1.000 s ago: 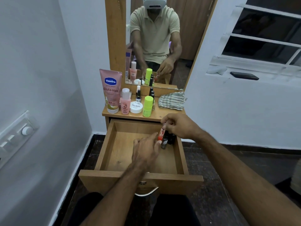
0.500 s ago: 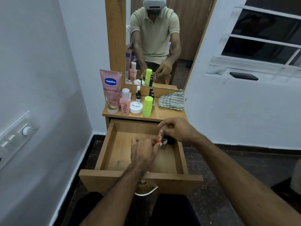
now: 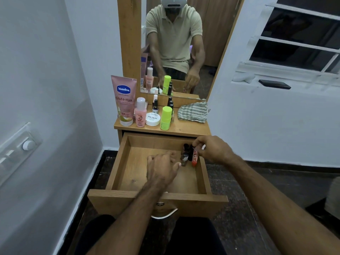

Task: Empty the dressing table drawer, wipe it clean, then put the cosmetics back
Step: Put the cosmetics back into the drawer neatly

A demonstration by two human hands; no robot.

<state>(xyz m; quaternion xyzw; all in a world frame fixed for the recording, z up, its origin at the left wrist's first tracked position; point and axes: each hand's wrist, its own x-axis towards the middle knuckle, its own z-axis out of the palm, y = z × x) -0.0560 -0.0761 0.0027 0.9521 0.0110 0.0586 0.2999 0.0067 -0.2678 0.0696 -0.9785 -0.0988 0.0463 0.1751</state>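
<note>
Bare forearms, dark trousers, a pale polo in the glass

We are looking down at our own left hand and right hand, and both are showing bare, with no rings, watch or bands, the forearms uncovered to the bottom of the view. We are wearing dark, near-black trousers over the knees. In the mirror we are seeing ourselves wearing a pale beige short-sleeved polo shirt with a collar, and a light grey headset strapped on the head.
</note>
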